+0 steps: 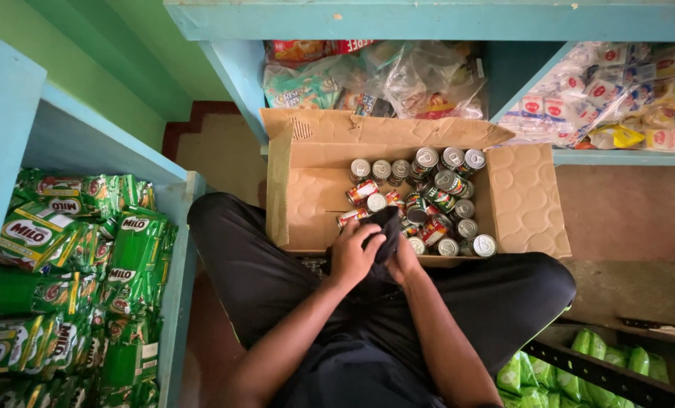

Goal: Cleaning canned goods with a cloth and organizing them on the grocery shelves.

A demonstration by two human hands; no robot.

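One cardboard box (307,189) lies open before my crossed legs, small tins (435,200) heaped in its right half. I judge the step to be wiping: my left hand (352,253) has its fingers curled onto a dark cloth (385,227) at the near rim; my right hand (404,264) sits beneath, grip hidden. Next: a free tin. Green sachets (73,279) crowd the left shelf (88,140).

I count roughly twenty small tin cans (428,200) in one open cardboard box (526,204), and one dark cloth (386,227) in my two hands.
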